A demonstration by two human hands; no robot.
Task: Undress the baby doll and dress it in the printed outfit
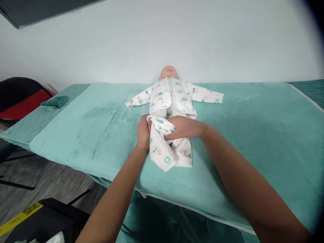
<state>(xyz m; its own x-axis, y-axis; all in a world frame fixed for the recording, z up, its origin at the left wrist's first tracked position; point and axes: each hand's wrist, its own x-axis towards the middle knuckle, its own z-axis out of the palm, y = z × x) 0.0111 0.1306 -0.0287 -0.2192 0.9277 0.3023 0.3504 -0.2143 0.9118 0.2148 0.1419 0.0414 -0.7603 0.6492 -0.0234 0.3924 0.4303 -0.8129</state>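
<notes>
A baby doll (168, 72) lies on its back on a teal towel (240, 128), head toward the wall, arms spread. It wears a white printed top (181, 94) with teal figures. Matching white printed trousers (162, 148) are bunched at its waist, the legs hanging toward me. My left hand (143, 132) grips the waistband's left side, fingers closed. On the right side my right hand (184, 127) pinches the same bunched cloth. The doll's legs are hidden inside the fabric.
The towel covers a table against a pale wall. A small folded teal cloth (56, 101) lies at the table's far left. A black and red chair (20, 98) stands left of the table. A black bin (45, 219) sits on the floor at lower left.
</notes>
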